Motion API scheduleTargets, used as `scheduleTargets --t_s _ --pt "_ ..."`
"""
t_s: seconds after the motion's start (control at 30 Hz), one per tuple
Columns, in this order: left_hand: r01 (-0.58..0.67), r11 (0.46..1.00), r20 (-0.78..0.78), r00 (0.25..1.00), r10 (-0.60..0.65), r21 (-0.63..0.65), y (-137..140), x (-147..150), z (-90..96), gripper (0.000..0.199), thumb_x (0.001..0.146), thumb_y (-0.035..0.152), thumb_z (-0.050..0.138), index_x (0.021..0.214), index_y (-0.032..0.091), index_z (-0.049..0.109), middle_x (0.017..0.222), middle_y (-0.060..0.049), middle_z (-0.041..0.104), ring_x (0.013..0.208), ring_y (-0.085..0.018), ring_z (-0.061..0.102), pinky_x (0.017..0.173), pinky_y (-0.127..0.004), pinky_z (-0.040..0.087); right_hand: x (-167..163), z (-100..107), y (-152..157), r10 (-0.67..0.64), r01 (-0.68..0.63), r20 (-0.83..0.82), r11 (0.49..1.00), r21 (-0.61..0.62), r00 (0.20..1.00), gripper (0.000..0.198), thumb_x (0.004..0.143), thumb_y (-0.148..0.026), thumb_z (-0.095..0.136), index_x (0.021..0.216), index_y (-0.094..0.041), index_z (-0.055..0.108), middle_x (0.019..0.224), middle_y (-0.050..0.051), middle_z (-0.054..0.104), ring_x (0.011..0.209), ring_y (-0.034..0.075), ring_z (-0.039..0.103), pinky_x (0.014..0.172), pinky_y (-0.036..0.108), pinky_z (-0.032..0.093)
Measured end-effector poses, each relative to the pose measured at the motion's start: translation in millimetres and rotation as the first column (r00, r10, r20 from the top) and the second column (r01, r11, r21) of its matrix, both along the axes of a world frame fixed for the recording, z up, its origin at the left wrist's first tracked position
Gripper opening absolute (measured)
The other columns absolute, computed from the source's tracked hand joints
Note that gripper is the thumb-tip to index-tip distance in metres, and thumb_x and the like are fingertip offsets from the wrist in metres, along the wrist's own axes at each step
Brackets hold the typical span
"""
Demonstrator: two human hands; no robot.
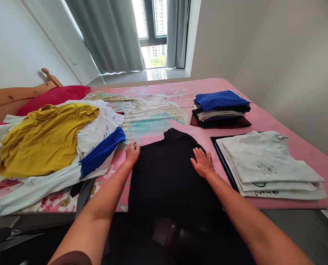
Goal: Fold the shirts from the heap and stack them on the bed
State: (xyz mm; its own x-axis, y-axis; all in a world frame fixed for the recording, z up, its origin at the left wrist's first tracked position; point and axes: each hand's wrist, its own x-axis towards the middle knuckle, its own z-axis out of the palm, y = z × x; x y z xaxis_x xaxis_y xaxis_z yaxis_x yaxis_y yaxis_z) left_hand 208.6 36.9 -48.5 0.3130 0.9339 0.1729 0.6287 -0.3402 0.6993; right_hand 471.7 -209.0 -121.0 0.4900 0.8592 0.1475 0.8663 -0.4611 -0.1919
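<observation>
**A black shirt (pixel 166 173) lying spread out, being straightened**

In the head view, the step in hand seems to be flattening and straightening the shirt: it is lying broad and mostly smooth, its collar pointing away from the person. The next move is probably calling for a light grip on one side edge, with the other hand steadying the cloth.

The left hand (pixel 132 153) is resting at the shirt's far left corner, its fingers bending a little at the edge (whether they are pinching cloth, I cannot tell). The right hand (pixel 202 162) is lying palm down on the shirt near its right edge, fingers slightly spread and gripping nothing. The shirt is stretching between the two hands, its collar reaching just beyond them and its body running back between the forearms; its near end is blending into dark shapes there.

To the right of the right hand, on the pink bed (pixel 205 85), a pile of light shirts (pixel 263 158) is sitting near, and a stack of folded clothes (pixel 222 110) is standing farther off. Left of the left hand, a loose heap of clothes (pixel 90 138) is sprawling, a yellow shirt (pixel 42 143) lying on top.
</observation>
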Motion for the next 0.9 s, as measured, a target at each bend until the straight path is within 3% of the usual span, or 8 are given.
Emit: scheduleTargets --t_s 0.07,0.13,0.2,0.47,0.63,0.73,0.8,0.9 --pt "0.17 0.984 -0.048 0.985 -0.168 0.06 -50 9 -3.0 0.04 0.082 0.036 0.056 0.12 0.024 0.059 0.135 -0.006 0.054 0.129 -0.022 0.043 0.111 -0.036 0.027 0 0 -1 0.002 -0.002 0.004 1.0 0.004 1.0 0.057 0.095 -0.044 0.026 0.145 -0.015 0.029 0.151 0.006 0.027 0.14 0.021 0.02 0.114 0.051 0.002" --pt "0.511 0.853 -0.265 0.841 -0.472 0.102 -94 7 -12.2 0.05 0.086 0.043 0.051 0.134 0.031 0.047 0.148 -0.002 0.037 0.139 -0.024 0.028 0.116 -0.044 0.013 0 0 -2 0.003 -0.003 0.004 1.0 -0.002 1.0 0.057 0.095 -0.044 0.025 0.145 -0.016 0.029 0.151 0.006 0.027 0.14 0.021 0.02 0.114 0.051 0.002" --pt "0.595 0.803 -0.44 0.732 -0.52 0.04 -119 -10 -21.1 0.058 0.087 0.05 0.046 0.141 0.032 0.036 0.153 -0.001 0.028 0.141 -0.024 0.02 0.116 -0.049 0.004 0 -1 -2 0.0 0.0 0.003 1.0 -0.014 1.0 0.058 0.095 -0.045 0.024 0.145 -0.016 0.028 0.152 0.006 0.027 0.14 0.021 0.019 0.114 0.051 0.003" --pt "0.074 0.997 -0.698 0.715 -0.049 0.007 -100 -98 -7.9 0.057 0.093 0.044 0.032 0.143 0.017 0.033 0.151 -0.012 0.028 0.14 -0.029 0.023 0.11 -0.061 0.014 4 -1 -3 -0.005 0.005 0.004 0.999 -0.041 1.0 0.059 0.095 -0.046 0.023 0.146 -0.017 0.027 0.152 0.006 0.025 0.141 0.02 0.016 0.114 0.05 0.002" --pt "0.31 0.946 -0.592 0.781 -0.198 0.093 -140 -49 -0.3 0.054 0.093 0.041 0.032 0.144 0.022 0.033 0.154 -0.007 0.023 0.142 -0.026 0.017 0.112 -0.058 0.015 -28 29 5 -0.092 0.084 -0.053 0.986 -0.144 0.994 0.059 0.096 -0.044 0.022 0.147 -0.015 0.025 0.154 0.009 0.019 0.142 0.025 0.011 0.11 0.06 0.001" --pt "0.389 0.92 -0.582 0.758 -0.293 0.043 -155 -30 -7.6 0.058 0.092 0.048 0.035 0.144 0.023 0.031 0.154 -0.007 0.022 0.142 -0.026 0.017 0.112 -0.059 0.008 -64 39 -4 0.106 -0.107 -0.028 0.991 -0.078 0.994 0.061 0.095 -0.051 0.022 0.148 -0.02 0.023 0.154 0.005 0.017 0.143 0.023 0.008 0.112 0.058 0.0" --pt "0.402 0.915 -0.6 0.737 -0.312 0.019 -154 -36 -14.9 0.062 0.09 0.052 0.036 0.145 0.024 0.031 0.154 -0.007 0.023 0.142 -0.027 0.018 0.112 -0.059 0.006 -76 35 -22 0.255 -0.257 -0.032 0.964 -0.065 0.966 0.062 0.093 -0.055 0.024 0.147 -0.024 0.024 0.154 0.001 0.02 0.143 0.02 0.01 0.113 0.054 0.001" --pt "0.368 0.929 -0.624 0.736 -0.263 0.043 -144 -71 -24.1 0.066 0.088 0.056 0.038 0.145 0.024 0.03 0.153 -0.008 0.023 0.141 -0.028 0.02 0.112 -0.058 0.007 -61 22 -56 0.108 -0.113 -0.055 0.99 -0.082 0.993 0.061 0.093 -0.053 0.027 0.146 -0.022 0.027 0.153 0.004 0.023 0.141 0.023 0.016 0.112 0.057 0.002"
